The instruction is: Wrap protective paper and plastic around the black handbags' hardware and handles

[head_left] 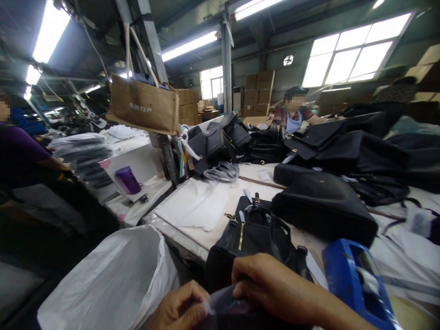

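Observation:
At the bottom of the head view, my left hand (184, 306) is closed in a pinch on the edge of a clear plastic bag (220, 300). My right hand (263, 282) is also closed on this plastic, a little to the right and higher. Dark material shows beneath the plastic, but its shape is cut off by the frame. Just beyond my hands a black backpack (252, 231) with a gold zip lies on the table. Close to my right forearm is a blue tape dispenser (357, 279).
A large white sack (106, 279) stands open at the left. Black bags (323, 201) crowd the white table (195, 206). A tan tote (144, 103) hangs from a post, above a purple cup (128, 179). One person (24, 151) stands left; another (294, 114) works across the table.

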The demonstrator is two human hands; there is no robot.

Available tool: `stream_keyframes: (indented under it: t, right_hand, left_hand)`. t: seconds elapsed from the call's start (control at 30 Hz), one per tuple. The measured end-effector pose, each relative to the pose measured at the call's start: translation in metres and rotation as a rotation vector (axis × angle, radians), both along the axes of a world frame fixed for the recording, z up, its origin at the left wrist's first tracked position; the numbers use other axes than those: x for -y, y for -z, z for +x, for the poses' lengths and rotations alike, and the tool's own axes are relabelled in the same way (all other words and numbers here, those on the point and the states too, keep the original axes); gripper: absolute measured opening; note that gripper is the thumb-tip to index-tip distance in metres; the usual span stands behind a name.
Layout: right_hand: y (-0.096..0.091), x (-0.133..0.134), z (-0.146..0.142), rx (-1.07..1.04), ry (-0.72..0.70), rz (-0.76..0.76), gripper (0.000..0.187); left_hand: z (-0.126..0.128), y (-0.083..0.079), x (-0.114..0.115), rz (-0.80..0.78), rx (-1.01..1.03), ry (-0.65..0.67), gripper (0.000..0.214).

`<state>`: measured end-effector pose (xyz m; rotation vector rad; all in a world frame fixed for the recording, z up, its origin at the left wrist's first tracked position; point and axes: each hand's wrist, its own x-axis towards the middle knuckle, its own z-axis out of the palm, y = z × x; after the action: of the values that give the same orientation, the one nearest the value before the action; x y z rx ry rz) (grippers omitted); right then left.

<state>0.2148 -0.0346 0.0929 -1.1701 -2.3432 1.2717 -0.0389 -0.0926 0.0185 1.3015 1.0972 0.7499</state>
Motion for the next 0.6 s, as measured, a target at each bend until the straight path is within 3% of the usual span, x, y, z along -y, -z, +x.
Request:
stream_keyframes:
  t: [0.17, 0.33, 0.47, 0.6]
  right_hand:
    - [0.001, 0.001, -0.017, 0.052, -0.117, 0.010, 0.021]
    - [0.001, -0.002, 0.003, 0.111, -0.015, -0.039, 0.022]
    - [0.004, -0.002, 0.011, 0.148, 0.017, -0.016, 0.013]
    - [0.002, 0.000, -0.004, 0.162, -0.037, 0.046, 0.017]
  left_hand:
    - [0.017, -0.003, -0.007, -0.110, 0.122, 0.047, 0.036]
    - [0.009, 0.004, -0.010, 0.008, -0.037, 0.024, 0.037]
    - [0.010, 0.010, -0.012, 0.020, -0.005, -0.002, 0.036]
    - [0.025, 0.005, -0.014, 0.028, 0.087, 0.011, 0.030]
